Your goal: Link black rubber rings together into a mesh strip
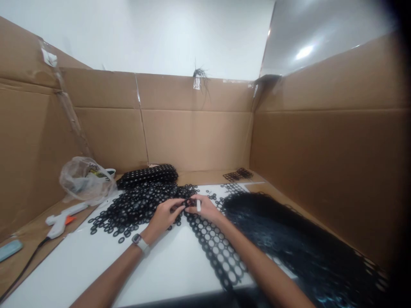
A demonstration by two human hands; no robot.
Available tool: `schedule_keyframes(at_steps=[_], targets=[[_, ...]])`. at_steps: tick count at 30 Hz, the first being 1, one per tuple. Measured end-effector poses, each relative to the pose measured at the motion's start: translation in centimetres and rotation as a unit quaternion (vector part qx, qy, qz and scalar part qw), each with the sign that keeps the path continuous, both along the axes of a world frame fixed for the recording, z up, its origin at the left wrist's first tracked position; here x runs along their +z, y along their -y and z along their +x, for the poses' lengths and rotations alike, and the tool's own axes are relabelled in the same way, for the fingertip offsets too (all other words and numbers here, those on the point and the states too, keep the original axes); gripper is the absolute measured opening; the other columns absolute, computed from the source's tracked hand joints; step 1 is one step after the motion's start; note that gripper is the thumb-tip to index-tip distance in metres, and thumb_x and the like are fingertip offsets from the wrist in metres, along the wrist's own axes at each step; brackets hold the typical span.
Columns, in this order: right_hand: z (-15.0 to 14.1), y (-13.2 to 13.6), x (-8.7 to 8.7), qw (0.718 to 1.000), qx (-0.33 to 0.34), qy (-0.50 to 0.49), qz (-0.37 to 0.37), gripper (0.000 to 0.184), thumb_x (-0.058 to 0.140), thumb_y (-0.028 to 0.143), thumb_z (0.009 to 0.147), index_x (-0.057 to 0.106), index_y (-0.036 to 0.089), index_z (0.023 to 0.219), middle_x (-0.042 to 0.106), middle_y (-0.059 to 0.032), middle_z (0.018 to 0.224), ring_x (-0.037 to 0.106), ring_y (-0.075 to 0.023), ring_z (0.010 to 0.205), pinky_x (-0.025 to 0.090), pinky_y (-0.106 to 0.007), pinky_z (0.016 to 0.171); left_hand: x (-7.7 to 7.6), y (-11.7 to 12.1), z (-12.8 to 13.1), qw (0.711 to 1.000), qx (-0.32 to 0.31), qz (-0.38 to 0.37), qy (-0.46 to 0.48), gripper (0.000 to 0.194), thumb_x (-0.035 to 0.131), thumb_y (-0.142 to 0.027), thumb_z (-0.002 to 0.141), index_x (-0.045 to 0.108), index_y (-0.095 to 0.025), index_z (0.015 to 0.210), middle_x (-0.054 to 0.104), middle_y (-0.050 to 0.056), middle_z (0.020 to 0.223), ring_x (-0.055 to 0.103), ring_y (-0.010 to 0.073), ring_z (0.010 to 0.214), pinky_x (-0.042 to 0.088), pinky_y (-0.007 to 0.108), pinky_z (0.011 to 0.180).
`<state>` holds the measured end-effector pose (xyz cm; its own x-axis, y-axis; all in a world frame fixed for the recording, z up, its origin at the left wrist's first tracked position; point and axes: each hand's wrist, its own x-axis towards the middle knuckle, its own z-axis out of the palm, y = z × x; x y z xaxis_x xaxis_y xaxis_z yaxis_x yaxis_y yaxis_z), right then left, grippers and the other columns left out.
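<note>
Where the cardboard wall closes the left side, a pale blue object [9, 249] lies at the counter [180, 265] edge, then a white glue gun [62, 219] with an orange trigger, and behind it a crumpled clear plastic bag [85, 179]. Next comes a spread heap of loose black rings [133, 207], with a folded black perforated stack [147, 174] behind it.

The left hand [164, 216], a watch on its wrist, is curled with fingertips pinched on a small black ring piece [189, 202]. The right hand [205, 208] meets it from the other side, fingers likewise closed on the same piece, one fingertip bearing a white covering. The piece sits directly between the two hands, at their fingertips, neither clearly nearer; its own shape is too small to give a long axis.

Below the right hand a black perforated strip [216, 248] runs diagonally toward the near edge, its far end just beside the held piece. Further right lies a large dark mass of netted material [289, 239], and small black grids [238, 174] rest by the back wall.
</note>
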<state>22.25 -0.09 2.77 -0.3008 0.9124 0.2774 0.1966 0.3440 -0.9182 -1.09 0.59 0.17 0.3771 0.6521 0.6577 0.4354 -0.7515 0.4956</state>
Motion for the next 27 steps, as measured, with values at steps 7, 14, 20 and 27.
schedule_keyframes(at_steps=[7,14,20,27], targets=[[-1.2,0.3,-0.7,0.996,-0.054,-0.055,0.039,0.041,0.092,0.042,0.067,0.067,0.021,0.093,0.07,0.0006,0.09,0.066,-0.0205,0.083,0.053,-0.033,0.082,0.6,0.2,-0.3,0.998,0.011,0.044,-0.044,0.029,0.063,-0.033,0.108,0.079,-0.027,0.131,0.082,0.008,0.124,0.076,0.0268,0.11,0.064,0.047,0.1],[-1.6,0.8,-0.9,0.995,-0.067,-0.055,0.039,0.035,0.086,0.038,0.069,0.063,0.024,0.091,0.068,0.0018,0.086,0.065,-0.0207,0.081,0.053,-0.033,0.08,1.6,0.9,-0.5,0.993,-0.002,0.071,-0.09,0.03,0.06,-0.031,0.109,0.078,-0.028,0.133,0.083,0.006,0.121,0.074,0.0261,0.107,0.062,0.047,0.099],[-1.5,1.0,-1.1,0.996,-0.058,-0.033,0.055,0.032,0.087,0.037,0.069,0.064,0.022,0.087,0.067,0.0017,0.084,0.062,-0.0191,0.077,0.051,-0.03,0.075,1.1,0.8,-0.7,0.993,0.011,0.062,-0.099,0.024,0.065,-0.027,0.102,0.084,-0.028,0.116,0.084,0.004,0.101,0.075,0.0244,0.093,0.062,0.041,0.087],[-2.2,1.2,-0.2,0.996,-0.049,-0.052,0.054,0.028,0.088,0.032,0.069,0.066,0.022,0.085,0.067,0.0025,0.082,0.061,-0.018,0.075,0.048,-0.028,0.071,0.2,-1.5,-1.0,0.993,0.114,0.021,-0.008,0.022,0.063,-0.031,0.101,0.085,-0.028,0.096,0.086,-0.002,0.096,0.08,0.0201,0.081,0.063,0.031,0.074]])
